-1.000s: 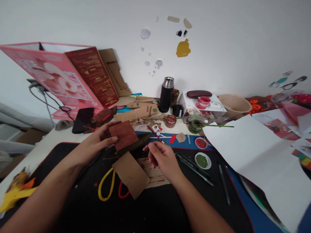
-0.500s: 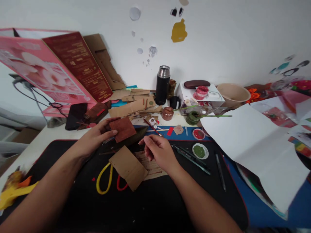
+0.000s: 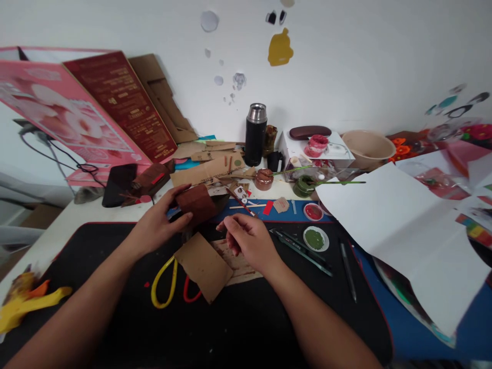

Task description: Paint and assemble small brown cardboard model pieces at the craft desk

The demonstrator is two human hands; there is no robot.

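Reddish-brown paint colours the small piece (image 3: 198, 203), held up at eleven o'clock from you, pinched between the thumb and fingers of your left hand (image 3: 161, 225). At four o'clock from it your right hand (image 3: 251, 241) hangs with fingers curled — whether they grasp anything cannot be told. Bare cardboard (image 3: 203, 266) lies at six o'clock, a yellow handle (image 3: 159, 305) at seven — and farther out, at one, stands a black flask (image 3: 255, 138).
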